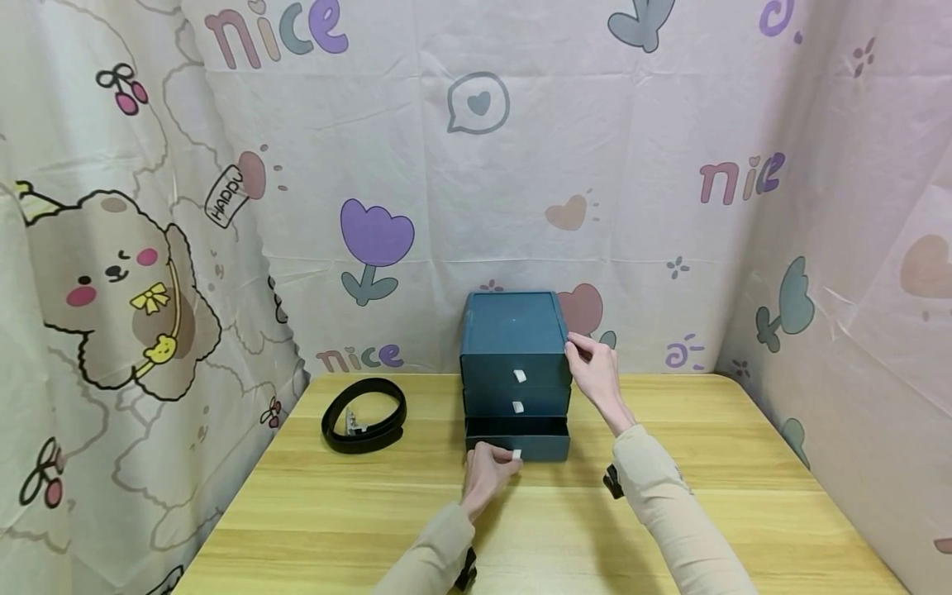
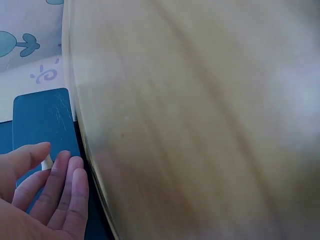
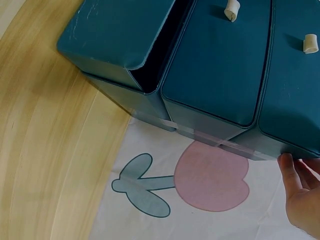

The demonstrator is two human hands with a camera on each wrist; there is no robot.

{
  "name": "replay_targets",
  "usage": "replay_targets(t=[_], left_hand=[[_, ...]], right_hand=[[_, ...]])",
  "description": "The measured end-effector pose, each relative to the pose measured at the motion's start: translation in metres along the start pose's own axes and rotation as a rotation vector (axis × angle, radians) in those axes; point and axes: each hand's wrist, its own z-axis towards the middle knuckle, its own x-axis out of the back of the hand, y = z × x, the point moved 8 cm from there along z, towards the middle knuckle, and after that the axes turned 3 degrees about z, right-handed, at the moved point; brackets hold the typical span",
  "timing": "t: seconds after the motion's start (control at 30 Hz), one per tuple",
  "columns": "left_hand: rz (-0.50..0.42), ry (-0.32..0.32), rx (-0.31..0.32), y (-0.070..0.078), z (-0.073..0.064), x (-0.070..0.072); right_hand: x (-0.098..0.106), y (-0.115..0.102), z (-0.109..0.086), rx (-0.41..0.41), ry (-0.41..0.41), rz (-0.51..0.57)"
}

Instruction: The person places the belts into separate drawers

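A dark teal box with three stacked drawers (image 1: 513, 322) stands at the back middle of the table. Its bottom drawer (image 1: 546, 449) is pulled part way out; the two above are closed. My left hand (image 1: 487, 478) pinches the small white pull tab (image 2: 47, 163) of that bottom drawer between thumb and forefinger. My right hand (image 1: 595, 372) touches the right side of the box near its top front corner. In the right wrist view, the fingertips of that hand (image 3: 302, 187) rest at the box's edge, beside the top drawer.
A coiled black belt (image 1: 330, 421) with a silver buckle lies on the table left of the box. The wooden table (image 1: 312, 529) reaches back to a printed cloth (image 1: 521, 165) that hangs behind and at both sides.
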Motion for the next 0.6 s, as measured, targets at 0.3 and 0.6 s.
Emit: replay_targets(t=[0.3, 0.6], left_hand=[[0.019, -0.005, -0.006, 0.0, -0.008, 0.002], [0.044, -0.027, -0.016, 0.001, -0.015, 0.003]], right_hand=[[-0.001, 0.001, -0.001, 0.006, -0.008, 0.009], [0.0, 0.0, 0.0, 0.009, 0.002, 0.005]])
